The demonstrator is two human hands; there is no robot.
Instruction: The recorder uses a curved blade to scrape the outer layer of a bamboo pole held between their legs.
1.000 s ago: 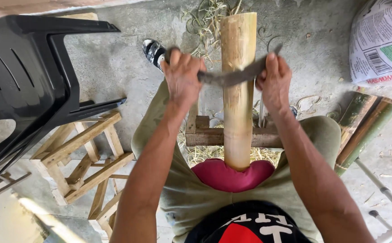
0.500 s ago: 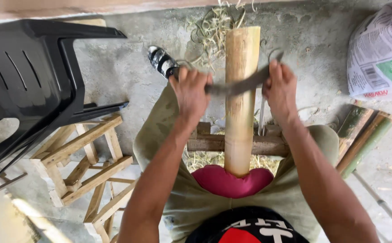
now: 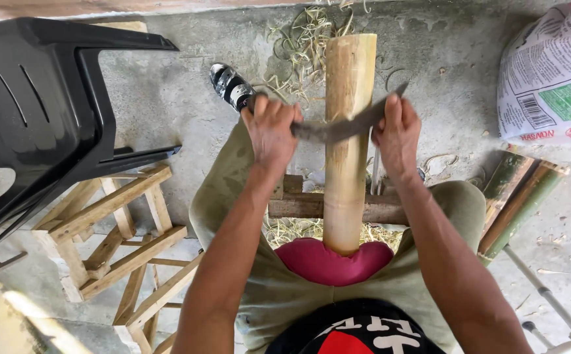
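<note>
Head view: both hands, left hand [image 3: 271,128] & right hand [image 3: 397,134], grip blade [image 3: 341,128] across bamboo pole [image 3: 346,151]

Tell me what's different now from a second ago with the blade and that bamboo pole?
Both hands, left hand and right hand, have drawn the curved blade a little down the bamboo pole, toward the person's body. Nothing was picked up or let go: each hand grips one end of the blade as before. The pole stays propped against the pink pad, and the black chair and wooden stool haven't moved.
</note>
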